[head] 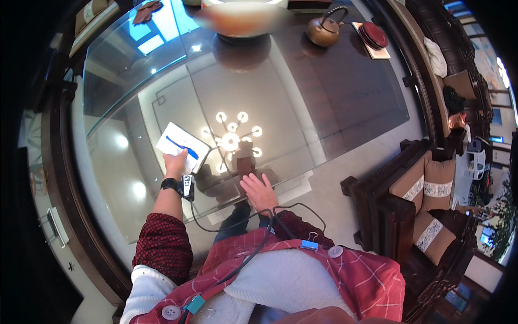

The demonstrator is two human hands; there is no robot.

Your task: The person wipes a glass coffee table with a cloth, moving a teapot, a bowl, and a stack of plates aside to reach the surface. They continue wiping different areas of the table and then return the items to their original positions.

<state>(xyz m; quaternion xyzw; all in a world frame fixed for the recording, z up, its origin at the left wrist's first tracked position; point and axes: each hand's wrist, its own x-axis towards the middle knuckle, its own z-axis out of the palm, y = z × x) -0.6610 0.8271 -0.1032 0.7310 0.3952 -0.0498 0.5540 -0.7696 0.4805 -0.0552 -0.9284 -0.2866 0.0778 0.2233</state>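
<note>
My left hand (176, 161) grips the near edge of a white rectangular pack (172, 135) with a blue marking, its thumb on top; the pack lies at or just over the glossy glass-topped table (267, 101). What exactly the pack is I cannot tell. A black band and a small device (187, 187) with a cable are on my left wrist. My right hand (258, 191) rests palm down at the table's near edge, fingers spread, holding nothing. Black cables (243, 227) run from the device across my red checked garment.
At the table's far side stand a large bowl-shaped vessel (243, 18), a brown metal kettle (323, 31) and red round dishes (373, 35) on a pale board. A brown cloth (146, 11) lies at the far left. A dark wooden chair (388, 210) with brown cushions stands at right.
</note>
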